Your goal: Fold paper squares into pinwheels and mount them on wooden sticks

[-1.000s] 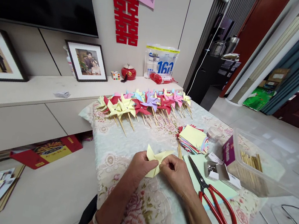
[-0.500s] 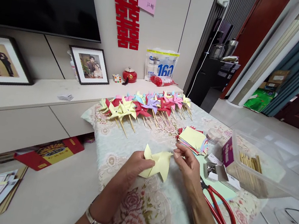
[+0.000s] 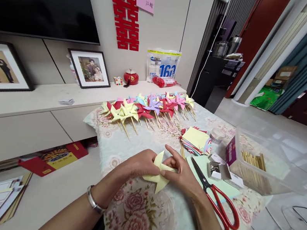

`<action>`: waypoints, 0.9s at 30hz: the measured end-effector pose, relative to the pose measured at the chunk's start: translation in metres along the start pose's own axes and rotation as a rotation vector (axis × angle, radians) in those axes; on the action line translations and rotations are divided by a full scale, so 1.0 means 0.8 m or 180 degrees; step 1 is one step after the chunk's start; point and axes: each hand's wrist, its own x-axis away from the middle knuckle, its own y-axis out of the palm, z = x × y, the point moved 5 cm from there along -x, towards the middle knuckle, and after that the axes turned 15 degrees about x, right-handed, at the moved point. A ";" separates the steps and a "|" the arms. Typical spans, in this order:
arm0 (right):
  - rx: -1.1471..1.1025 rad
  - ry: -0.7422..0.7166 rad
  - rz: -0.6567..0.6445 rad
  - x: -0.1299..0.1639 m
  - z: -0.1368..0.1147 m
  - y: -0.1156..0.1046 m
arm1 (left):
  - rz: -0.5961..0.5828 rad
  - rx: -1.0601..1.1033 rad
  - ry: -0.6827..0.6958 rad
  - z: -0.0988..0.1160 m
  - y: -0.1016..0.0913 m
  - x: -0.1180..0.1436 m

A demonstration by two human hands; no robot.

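Observation:
A pale yellow paper pinwheel (image 3: 158, 184), its points folded in to the middle, is held just above the flowered tablecloth. My left hand (image 3: 143, 164) closes on its left side, with the thumb near the centre. From the right, my right hand (image 3: 178, 170) grips the opposite side, thumb on the front and forefinger raised. The fingers behind the paper are partly hidden. Scissors (image 3: 213, 195) with red handles lie right of my right hand, on a pale green sheet (image 3: 228, 188). A small open box (image 3: 216, 170) of metal fasteners stands beside them.
Several finished pinwheels (image 3: 142, 109) on sticks lie at the table's back. Beyond my right hand sit a stack of coloured paper squares (image 3: 196, 140) and a round clear container (image 3: 217, 135). A plastic bin (image 3: 274, 180) of wooden sticks stands at the right edge.
My right hand has moved left from beside the paper and now grips the pinwheel. The pinwheel has turned, its points now folded to the centre. The view has shifted slightly.

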 end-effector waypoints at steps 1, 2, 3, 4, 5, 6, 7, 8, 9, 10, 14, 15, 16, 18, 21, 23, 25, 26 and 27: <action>0.0095 0.0023 0.0044 0.000 0.000 0.000 | 0.0005 -0.0095 0.0001 0.002 0.001 -0.001; 0.0187 0.0047 0.0079 0.000 0.001 0.000 | 0.0017 -0.0193 0.0008 0.005 0.002 -0.001; 0.0272 0.0068 0.0108 0.000 0.001 0.000 | 0.0033 -0.0286 0.0013 0.007 0.003 -0.002; 0.0350 0.0084 0.0133 0.000 0.002 0.000 | 0.0050 -0.0364 0.0018 0.008 0.003 -0.003; 0.0422 0.0094 0.0158 0.000 0.002 0.000 | 0.0063 -0.0412 0.0028 0.010 0.003 -0.004; 0.0485 0.0096 0.0180 0.000 0.003 0.001 | 0.0075 -0.0432 0.0040 0.010 0.002 -0.005; 0.0540 0.0090 0.0202 0.000 0.003 0.001 | 0.0086 -0.0430 0.0051 0.010 0.002 -0.006; 0.0590 0.0081 0.0228 0.000 0.004 0.001 | 0.0092 -0.0415 0.0060 0.009 0.002 -0.008; 0.0638 0.0069 0.0254 0.000 0.005 0.001 | 0.0095 -0.0395 0.0071 0.008 0.002 -0.010; 0.0677 0.0056 0.0281 -0.001 0.006 0.001 | 0.0094 -0.0376 0.0079 0.006 0.002 -0.012; 0.0665 0.0039 0.0367 -0.002 0.010 0.001 | 0.0044 -0.0366 0.0046 0.001 0.003 -0.020; 0.0600 0.0062 0.0377 -0.002 0.011 0.000 | 0.0015 -0.0349 0.0042 0.002 0.001 -0.022; 0.0505 0.0094 0.0386 -0.002 0.011 -0.001 | -0.0012 -0.0339 0.0043 0.004 -0.001 -0.022; 0.0234 0.0186 0.0442 -0.002 0.011 -0.004 | -0.0051 -0.0174 0.0067 0.010 -0.008 -0.020; -0.0268 0.0302 0.0634 -0.004 0.010 -0.012 | 0.0018 0.0648 0.0184 0.020 -0.018 -0.007; -0.0547 0.0338 0.0819 -0.005 0.009 -0.016 | 0.0209 0.1288 0.0305 0.021 -0.019 0.003; -0.0727 0.0338 0.1007 -0.006 0.010 -0.019 | 0.0245 0.1806 0.0343 0.012 -0.005 0.010; -0.0788 0.0327 0.1084 -0.006 0.010 -0.019 | 0.0248 0.2000 0.0373 0.007 0.005 0.011; -0.0838 0.0306 0.1141 -0.005 0.011 -0.020 | 0.0230 0.2168 0.0441 0.002 0.016 0.012</action>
